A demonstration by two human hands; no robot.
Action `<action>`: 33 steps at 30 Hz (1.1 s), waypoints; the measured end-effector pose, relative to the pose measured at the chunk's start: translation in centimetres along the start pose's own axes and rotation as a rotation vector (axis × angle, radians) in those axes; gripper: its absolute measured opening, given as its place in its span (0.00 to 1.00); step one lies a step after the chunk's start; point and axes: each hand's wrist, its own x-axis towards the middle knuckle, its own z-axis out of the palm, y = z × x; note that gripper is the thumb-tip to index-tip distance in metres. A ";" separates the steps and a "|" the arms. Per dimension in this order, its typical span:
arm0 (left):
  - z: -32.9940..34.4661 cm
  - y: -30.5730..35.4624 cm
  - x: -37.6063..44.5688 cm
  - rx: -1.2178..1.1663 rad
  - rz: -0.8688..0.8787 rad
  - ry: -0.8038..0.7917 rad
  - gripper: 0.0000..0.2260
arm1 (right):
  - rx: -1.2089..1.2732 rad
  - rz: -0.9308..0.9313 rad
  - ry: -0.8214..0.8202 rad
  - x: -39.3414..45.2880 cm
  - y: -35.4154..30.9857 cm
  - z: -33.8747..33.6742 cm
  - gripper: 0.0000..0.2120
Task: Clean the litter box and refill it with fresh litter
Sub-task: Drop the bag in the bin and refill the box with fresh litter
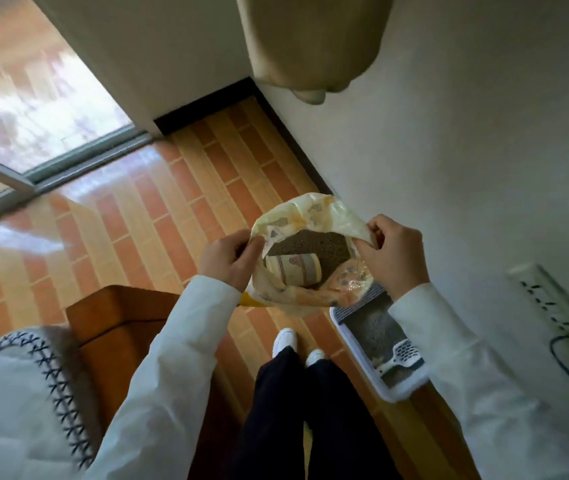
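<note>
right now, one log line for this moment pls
left hand: grips bag rim | right hand: grips bag rim | litter bag: held open | litter box: on floor, scoop inside

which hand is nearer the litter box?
The right hand, pinching the bag rim on the wall side, almost over the litter box. The left hand grips the opposite rim.

The bag (314, 254) hangs between the left grip (229, 259) and right grip (392, 256), litter (311, 245) inside. Below-right, the litter box (378, 344) sits on the floor (186, 188) against the wall (466, 168), scoop (402, 355) inside.
</note>
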 end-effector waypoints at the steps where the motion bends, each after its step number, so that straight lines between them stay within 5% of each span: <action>1: -2.0 1.5 -0.8 0.002 -0.014 0.019 0.23 | 0.012 -0.015 -0.008 -0.5 -2.1 -1.3 0.06; 9: -13.3 7.5 -5.1 -0.035 -0.150 0.145 0.19 | 0.062 -0.122 -0.098 -1.8 -13.5 -6.1 0.06; 17: -19.6 5.7 -4.6 -0.048 -0.248 0.254 0.22 | 0.066 -0.219 -0.199 0.8 -20.3 -3.6 0.05; 33: -37.1 -4.1 17.7 0.032 -0.332 0.152 0.13 | 0.010 -0.250 -0.164 21.5 -38.6 8.9 0.08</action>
